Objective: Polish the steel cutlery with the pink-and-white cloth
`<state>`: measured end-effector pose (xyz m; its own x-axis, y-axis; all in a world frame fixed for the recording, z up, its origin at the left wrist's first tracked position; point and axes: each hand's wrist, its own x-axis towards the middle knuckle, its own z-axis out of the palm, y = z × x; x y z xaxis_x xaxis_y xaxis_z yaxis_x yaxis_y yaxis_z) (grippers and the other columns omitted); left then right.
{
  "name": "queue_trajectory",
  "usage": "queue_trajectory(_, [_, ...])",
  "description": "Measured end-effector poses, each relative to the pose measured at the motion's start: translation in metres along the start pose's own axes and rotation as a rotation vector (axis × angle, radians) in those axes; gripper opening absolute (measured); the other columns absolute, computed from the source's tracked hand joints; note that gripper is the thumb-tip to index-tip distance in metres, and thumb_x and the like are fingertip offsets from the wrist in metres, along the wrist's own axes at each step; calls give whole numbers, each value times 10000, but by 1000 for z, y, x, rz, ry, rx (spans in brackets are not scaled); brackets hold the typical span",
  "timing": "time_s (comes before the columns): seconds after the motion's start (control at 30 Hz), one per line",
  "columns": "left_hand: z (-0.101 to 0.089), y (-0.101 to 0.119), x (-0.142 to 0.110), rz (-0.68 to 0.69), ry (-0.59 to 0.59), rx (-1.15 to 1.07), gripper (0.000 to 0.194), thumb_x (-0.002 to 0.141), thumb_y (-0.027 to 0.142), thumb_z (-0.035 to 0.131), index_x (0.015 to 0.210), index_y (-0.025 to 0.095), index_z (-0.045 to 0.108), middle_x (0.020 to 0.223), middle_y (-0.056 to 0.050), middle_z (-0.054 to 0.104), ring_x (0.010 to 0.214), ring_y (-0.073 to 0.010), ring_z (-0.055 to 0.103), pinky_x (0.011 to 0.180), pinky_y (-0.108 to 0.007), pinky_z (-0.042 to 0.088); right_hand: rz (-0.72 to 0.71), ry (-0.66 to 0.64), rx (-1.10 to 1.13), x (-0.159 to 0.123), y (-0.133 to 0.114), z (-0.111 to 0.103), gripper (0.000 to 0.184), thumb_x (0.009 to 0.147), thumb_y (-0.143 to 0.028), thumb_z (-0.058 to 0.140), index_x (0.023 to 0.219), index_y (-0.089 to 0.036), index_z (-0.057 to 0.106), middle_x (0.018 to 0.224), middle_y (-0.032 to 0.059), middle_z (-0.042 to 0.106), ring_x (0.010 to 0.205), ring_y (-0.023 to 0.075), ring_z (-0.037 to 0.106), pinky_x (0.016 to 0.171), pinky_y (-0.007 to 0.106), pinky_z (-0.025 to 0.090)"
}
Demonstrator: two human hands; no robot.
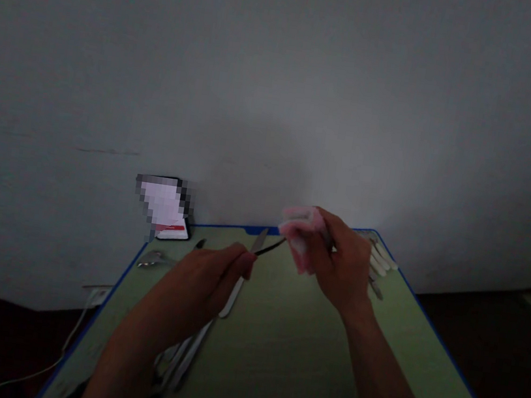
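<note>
The left hand (217,278) reaches in from the low left, its back turned up, and its thumb and fingers pinch one end of a thin dark stick (270,247). The stick is up over the far part of the counter (284,346), between the two hands, and it bends up a bit to meet the cloth (296,231). Its ends are hidden, so I cannot tell if it is a spoon or a fork. The right hand (343,259) comes from the low right, its wrist bent in, and its thumb and fingers squeeze the pink and white cloth. The two hands are near each other but do not touch. The counter has a blue edge (406,283) all along the sides we can see, and its far side is close to the wall (280,95). A phone (160,207) leans at the far left corner, with a spoon (151,259) just this side of it. A knife (233,298) lies partly behind the left hand, and long metal things (188,359) lie beside the left arm. Past the right hand, a bunch of handles (381,258) sits near the far right corner. There is wide room between the arms, and more to the right.
</note>
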<state>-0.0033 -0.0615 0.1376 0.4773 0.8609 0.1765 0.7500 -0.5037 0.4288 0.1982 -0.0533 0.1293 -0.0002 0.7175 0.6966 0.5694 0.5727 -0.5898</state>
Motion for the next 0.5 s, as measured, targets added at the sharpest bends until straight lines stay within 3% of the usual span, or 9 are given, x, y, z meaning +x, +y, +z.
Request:
queue_trajectory(0.07, [1,5,0,-4,27,-10,331,932,355,303,741,197,523,614,17,597,572,-139,567,570,-250,368,110,227,102,-4,-4,15,228,914,-315,418,1007,-221,604,803,10,681,607,98,588,580,219,456])
queue_trajectory(0.13, [3,8,2,-8,38,-38,332,933,348,309,730,195,522,596,22,583,556,-133,557,562,-244,357,214,334,194,-8,-5,28,239,913,-350,412,962,-206,596,768,11,670,591,98,586,557,217,452])
queue_trajectory(0.5, [16,16,13,-79,91,-182,347,937,365,304,746,184,531,609,23,566,560,-134,537,563,-240,368,434,170,584,-7,-5,46,439,928,-490,235,994,-185,544,802,57,661,671,133,630,616,251,498])
